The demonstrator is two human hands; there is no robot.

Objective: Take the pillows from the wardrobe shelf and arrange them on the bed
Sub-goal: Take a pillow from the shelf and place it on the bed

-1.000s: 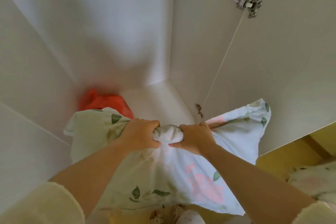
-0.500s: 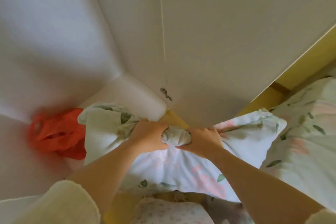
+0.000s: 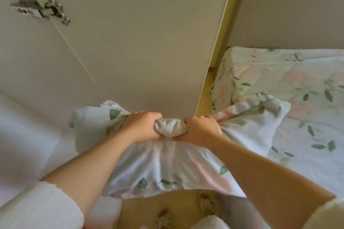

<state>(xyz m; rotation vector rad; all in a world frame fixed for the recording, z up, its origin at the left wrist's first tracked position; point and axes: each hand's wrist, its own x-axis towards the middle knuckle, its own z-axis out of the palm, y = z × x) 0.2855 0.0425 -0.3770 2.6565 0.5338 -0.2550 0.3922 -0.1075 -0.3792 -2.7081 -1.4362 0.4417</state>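
Note:
A floral pillow (image 3: 167, 165), white with green leaves and pink blooms, hangs in the air in front of me. My left hand (image 3: 141, 126) and my right hand (image 3: 201, 130) both clutch its bunched top edge, close together. Its right corner reaches over the bed (image 3: 301, 109), which wears a matching floral sheet. Its left corner is still in front of the wardrobe (image 3: 28, 135). The shelf itself is mostly out of view.
An open white wardrobe door (image 3: 141, 39) stands straight ahead, with a metal hinge (image 3: 41, 9) at upper left. A yellow gap (image 3: 204, 96) separates door and bed. Wooden floor (image 3: 167, 204) and my slippered feet show below.
My view has swung right, away from the wardrobe interior toward the bed. The pillow has come out with both hands. The orange item on the shelf is no longer visible.

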